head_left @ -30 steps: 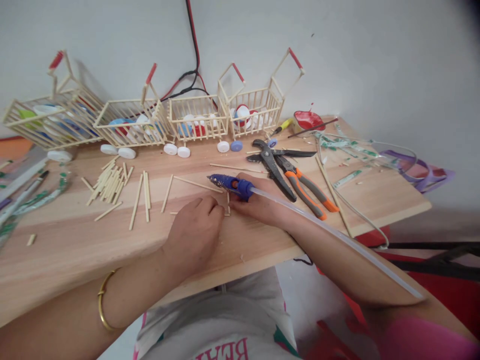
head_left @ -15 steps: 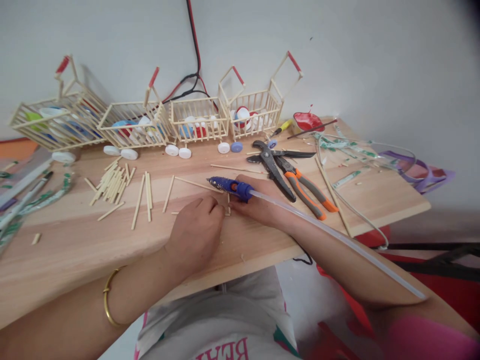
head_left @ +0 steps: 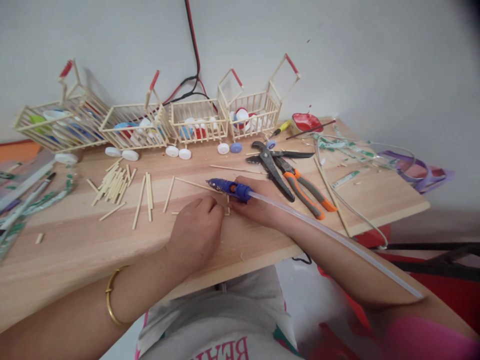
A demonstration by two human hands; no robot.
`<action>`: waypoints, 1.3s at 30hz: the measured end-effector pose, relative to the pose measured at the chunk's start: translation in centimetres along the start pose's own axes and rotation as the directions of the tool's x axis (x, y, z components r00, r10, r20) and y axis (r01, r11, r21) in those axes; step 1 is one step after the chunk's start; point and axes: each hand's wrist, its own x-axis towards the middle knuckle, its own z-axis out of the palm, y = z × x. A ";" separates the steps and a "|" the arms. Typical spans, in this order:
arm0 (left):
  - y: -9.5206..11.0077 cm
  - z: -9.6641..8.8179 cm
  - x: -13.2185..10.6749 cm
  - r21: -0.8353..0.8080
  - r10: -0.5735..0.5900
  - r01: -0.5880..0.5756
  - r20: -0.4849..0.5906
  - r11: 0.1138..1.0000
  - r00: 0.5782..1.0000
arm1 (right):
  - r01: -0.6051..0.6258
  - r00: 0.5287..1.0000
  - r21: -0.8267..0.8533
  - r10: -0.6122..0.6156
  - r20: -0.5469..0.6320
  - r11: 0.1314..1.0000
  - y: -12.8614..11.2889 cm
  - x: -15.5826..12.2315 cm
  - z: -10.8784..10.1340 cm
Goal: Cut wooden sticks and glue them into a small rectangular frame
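My right hand (head_left: 258,202) is closed round a blue glue gun (head_left: 229,187), whose nozzle points left and whose long clear glue stick (head_left: 337,240) trails back over my right forearm. My left hand (head_left: 195,232) rests knuckles-up on the wooden board (head_left: 75,245), fingers curled and pressed on small wooden sticks (head_left: 227,209) right beside the right hand. The two hands almost touch over these sticks. What lies under the left fingers is mostly hidden.
Several stick-built carts (head_left: 198,120) holding bottle caps line the wall. Loose sticks (head_left: 116,185) lie at the left, caps (head_left: 178,151) in front of the carts. Pliers with orange grips (head_left: 300,187), black cutters (head_left: 270,162), a red paint lid (head_left: 306,121) and cables (head_left: 360,215) lie to the right.
The view has shifted slightly; both hands stay in the same place on the small sticks, with the glue gun still held.
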 end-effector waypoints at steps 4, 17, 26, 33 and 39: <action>0.0 0.2 -0.1 0.002 -0.003 0.003 -0.002 1.000 1.000 | -0.007 1.000 0.022 0.007 -0.010 1.000 0.1 0.0 0.1; -0.1 0.0 -0.4 -0.001 0.031 -0.031 0.045 1.000 0.999 | -0.026 1.000 0.042 0.026 -0.005 0.999 0.5 -0.1 0.0; -0.1 0.0 -0.3 0.014 0.052 -0.052 0.003 0.999 0.999 | -0.052 0.996 0.036 0.055 -0.072 0.998 0.7 -0.1 0.4; -1.4 -0.6 0.1 -0.151 0.003 -0.034 -0.202 0.988 0.979 | -0.135 0.989 0.217 0.144 -0.025 0.967 1.1 0.0 0.3; -4.4 -0.7 1.1 -0.183 -0.030 -0.028 -0.306 0.983 0.952 | -0.171 0.982 0.307 0.188 -0.029 0.936 1.3 0.0 0.3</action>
